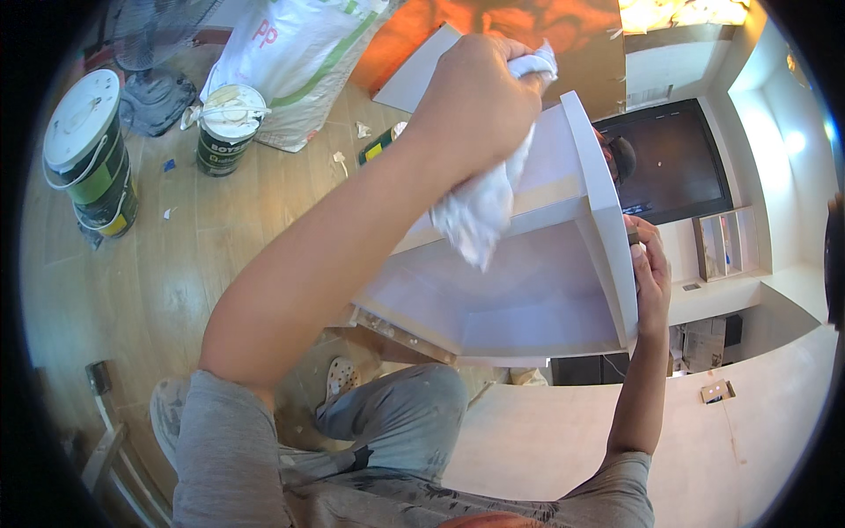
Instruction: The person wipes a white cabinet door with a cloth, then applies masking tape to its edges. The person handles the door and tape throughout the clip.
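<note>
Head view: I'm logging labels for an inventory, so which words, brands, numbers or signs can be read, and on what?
White sack: red letters, readable but not copied here.
Small dark green bucket: pale lettering on its side, not copied here.
Large green bucket: any print is too blurred to read.

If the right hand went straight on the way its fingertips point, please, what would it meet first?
The right hand would probably meet the cabinet's rim first, through the small block it holds; any gap between them is hard to judge.
</note>
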Demonstrator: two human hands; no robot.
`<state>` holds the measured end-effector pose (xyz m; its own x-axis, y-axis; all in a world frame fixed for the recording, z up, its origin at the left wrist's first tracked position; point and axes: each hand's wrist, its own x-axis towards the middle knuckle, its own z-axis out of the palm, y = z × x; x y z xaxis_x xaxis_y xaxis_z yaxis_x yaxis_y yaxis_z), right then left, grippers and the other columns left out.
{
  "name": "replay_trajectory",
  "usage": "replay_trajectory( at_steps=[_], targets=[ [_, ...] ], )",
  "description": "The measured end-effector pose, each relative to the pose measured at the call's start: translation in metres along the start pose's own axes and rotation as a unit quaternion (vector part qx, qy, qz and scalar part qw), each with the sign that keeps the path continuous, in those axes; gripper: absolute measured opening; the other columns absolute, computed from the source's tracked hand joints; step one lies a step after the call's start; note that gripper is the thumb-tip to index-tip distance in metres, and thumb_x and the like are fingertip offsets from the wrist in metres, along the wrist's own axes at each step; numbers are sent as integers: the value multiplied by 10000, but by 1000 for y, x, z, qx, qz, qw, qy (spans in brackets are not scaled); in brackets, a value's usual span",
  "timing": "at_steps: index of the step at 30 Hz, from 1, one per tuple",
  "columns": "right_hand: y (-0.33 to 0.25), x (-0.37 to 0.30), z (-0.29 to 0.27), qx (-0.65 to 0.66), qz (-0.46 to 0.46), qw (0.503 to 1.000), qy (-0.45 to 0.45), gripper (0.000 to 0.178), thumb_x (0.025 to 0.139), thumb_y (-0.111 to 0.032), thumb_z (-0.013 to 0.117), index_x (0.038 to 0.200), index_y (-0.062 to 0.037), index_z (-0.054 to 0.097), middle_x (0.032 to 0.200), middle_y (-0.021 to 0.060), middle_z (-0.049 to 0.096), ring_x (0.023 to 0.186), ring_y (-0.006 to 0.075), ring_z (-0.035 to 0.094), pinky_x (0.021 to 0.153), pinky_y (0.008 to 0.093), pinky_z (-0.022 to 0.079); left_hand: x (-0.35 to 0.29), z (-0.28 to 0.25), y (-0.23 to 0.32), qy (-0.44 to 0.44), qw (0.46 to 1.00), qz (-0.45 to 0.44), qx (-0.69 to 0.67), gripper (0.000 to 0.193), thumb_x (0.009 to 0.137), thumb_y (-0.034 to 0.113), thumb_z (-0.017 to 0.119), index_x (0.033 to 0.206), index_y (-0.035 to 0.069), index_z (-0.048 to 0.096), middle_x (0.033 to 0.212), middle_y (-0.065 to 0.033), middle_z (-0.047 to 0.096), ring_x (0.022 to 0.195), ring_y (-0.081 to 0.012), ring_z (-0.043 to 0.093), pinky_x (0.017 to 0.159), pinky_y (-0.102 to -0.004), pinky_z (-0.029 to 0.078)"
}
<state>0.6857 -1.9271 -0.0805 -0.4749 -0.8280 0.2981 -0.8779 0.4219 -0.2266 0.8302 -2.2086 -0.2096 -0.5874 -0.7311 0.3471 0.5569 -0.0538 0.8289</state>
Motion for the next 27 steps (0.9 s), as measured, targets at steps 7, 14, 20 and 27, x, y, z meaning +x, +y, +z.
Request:
replay_trajectory(
  at_steps=[7, 14, 20, 27],
  targets=[
    [1, 3, 2, 8, -6, 1000, -2, 313, 1025, -281, 555, 1162, -22, 664, 1342, 138, 589, 1277, 249, 519, 1126, 392, 358, 44, 31, -24, -44, 994, -73, -67, 368, 962, 215, 695, 1221, -46, 692, 1036, -145, 718, 874, -169, 678, 755, -336, 547],
    [0, 3, 3, 10, -11, 1000, -6, 331, 1027, -299, 555, 1180, -27, 667, 1360, 133, 577, 1269, 234, 520, 1100, 372, 377, 18, 25, -18, -64, 997, -32, -21, 378, 964, 181, 672, 1270, -42, 674, 1128, -150, 727, 973, -200, 689, 876, -343, 530],
    [1, 4, 6, 20, -8, 1000, -2, 363, 1030, -318, 548, 1213, -29, 671, 1364, 134, 572, 1259, 227, 523, 1081, 369, 388, -29, 10, 7, -77, 997, 29, 2, 377, 973, 158, 629, 1277, -64, 646, 1108, -151, 731, 955, -224, 692, 869, -338, 527],
    [-4, 2, 2, 9, -8, 1000, -5, 399, 1030, -342, 547, 1247, -31, 667, 1374, 141, 565, 1252, 225, 522, 1069, 364, 391, -76, 10, 16, -16, 995, 77, -55, 265, 908, 53, 585, 1098, -104, 682, 831, -253, 696, 711, -336, 687, 680, -409, 525]
  ],
)
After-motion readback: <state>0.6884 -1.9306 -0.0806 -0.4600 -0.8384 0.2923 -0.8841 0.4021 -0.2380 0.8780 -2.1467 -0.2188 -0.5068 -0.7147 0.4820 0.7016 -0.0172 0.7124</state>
